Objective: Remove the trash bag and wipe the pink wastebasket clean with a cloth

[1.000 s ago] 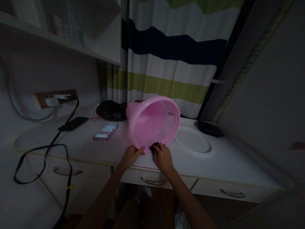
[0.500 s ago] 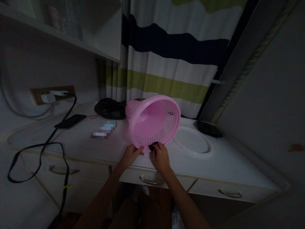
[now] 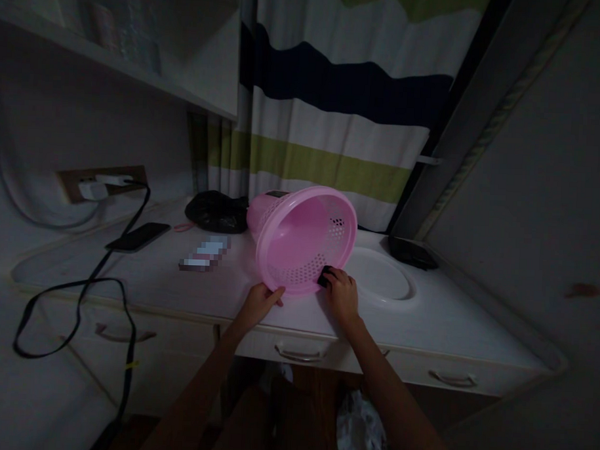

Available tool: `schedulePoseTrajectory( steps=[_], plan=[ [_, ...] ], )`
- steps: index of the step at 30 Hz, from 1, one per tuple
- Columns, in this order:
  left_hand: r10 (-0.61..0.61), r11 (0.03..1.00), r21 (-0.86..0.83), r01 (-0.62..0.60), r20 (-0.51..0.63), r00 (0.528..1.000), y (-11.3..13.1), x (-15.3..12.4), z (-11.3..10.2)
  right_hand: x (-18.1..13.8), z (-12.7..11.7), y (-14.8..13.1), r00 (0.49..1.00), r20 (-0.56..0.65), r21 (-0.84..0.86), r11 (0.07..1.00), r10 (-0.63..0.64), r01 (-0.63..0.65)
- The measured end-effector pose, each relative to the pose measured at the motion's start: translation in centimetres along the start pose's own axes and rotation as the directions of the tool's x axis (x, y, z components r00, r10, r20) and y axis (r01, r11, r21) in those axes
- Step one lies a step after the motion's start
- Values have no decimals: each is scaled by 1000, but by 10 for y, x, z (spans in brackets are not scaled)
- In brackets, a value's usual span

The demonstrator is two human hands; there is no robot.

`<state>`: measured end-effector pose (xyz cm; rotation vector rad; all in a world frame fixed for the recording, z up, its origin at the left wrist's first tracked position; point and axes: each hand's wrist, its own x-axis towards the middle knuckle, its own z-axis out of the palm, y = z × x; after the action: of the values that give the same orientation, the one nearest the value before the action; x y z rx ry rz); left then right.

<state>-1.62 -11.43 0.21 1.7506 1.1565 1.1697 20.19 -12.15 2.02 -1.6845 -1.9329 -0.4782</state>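
Note:
A pink plastic basket (image 3: 300, 231) with rows of round holes lies on its side on the white desk, its open mouth towards me. My left hand (image 3: 258, 305) grips the lower left of the rim, thumb in front. In my right hand (image 3: 343, 293) is a small black cloth-like piece (image 3: 324, 276), pressed against the lower right of the rim. What exactly the black piece is, I cannot make out. A white oval ring-shaped lid (image 3: 410, 293) lies flat just right of the basket.
A black plastic bag (image 3: 216, 211) sits behind the basket's left. A dark phone (image 3: 139, 237) and a pixelated flat item (image 3: 205, 253) lie left. A black cable (image 3: 83, 296) hangs over the front edge. A black flat object (image 3: 412, 253) rests at the back right, near the curtain (image 3: 333, 131).
My right hand has slid to the right along the basket's rim with the black piece. The left hand keeps its grip, and the basket has shifted very slightly.

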Motion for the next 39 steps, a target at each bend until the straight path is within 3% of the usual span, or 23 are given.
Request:
schedulePoseTrajectory(
  steps=[4,11,22,27,34,39],
  plan=[
    [6,1000,3,-6,2,1000,-1,0,0,-8,7,-15,1000,-5,30,999,20,-20],
    [7,1000,-6,-7,-10,1000,-2,-2,-2,-29,7,-45,997,22,173,982,-80,75],
    [6,1000,-26,-5,7,1000,1,-2,-2,12,-8,13,999,-14,-82,995,-52,51],
    [-12,998,-55,12,4,1000,5,-4,-2,23,-7,21,998,-42,-103,994,-39,35],
    [-1,998,-55,1,7,1000,7,-4,-1,-16,8,-15,994,15,24,994,-108,108],
    [8,999,-31,-9,-24,1000,0,-5,-3,-31,2,-38,982,65,104,980,-179,171]
  ],
)
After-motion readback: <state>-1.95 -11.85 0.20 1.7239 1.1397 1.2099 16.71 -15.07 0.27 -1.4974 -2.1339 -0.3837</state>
